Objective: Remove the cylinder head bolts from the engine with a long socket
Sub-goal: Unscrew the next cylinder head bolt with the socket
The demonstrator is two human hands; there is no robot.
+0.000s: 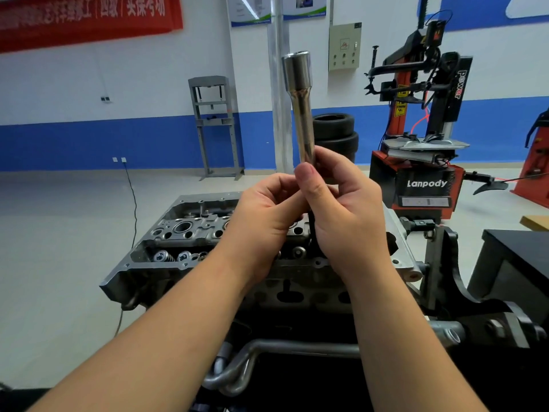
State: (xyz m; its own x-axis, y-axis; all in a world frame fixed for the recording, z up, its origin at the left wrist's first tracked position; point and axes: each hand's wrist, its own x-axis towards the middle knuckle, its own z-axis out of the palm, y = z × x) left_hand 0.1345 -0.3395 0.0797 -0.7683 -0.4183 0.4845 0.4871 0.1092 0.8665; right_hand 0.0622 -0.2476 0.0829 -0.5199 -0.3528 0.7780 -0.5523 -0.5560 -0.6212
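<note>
Both hands are raised together above the engine [184,233] and hold a long socket [301,105]. The socket is shiny metal and stands nearly upright, a little tilted, with its wider open end at the top. The right hand [344,215] grips the lower part of the socket, with its fingers curled round it and the thumb lying along the front. The left hand [264,215] is just beside the right one and touches it; its fingers are curled towards the lower end of the socket, but that end is hidden between the hands, so I cannot tell what exactly they pinch there.

The engine sits on a stand [445,263] below the hands, with its top open. Valve springs [166,257] show near its front left edge. Behind, near the wall, stand a grey press frame [214,126], stacked tyres [335,132] and a red and black tyre machine [421,173].
</note>
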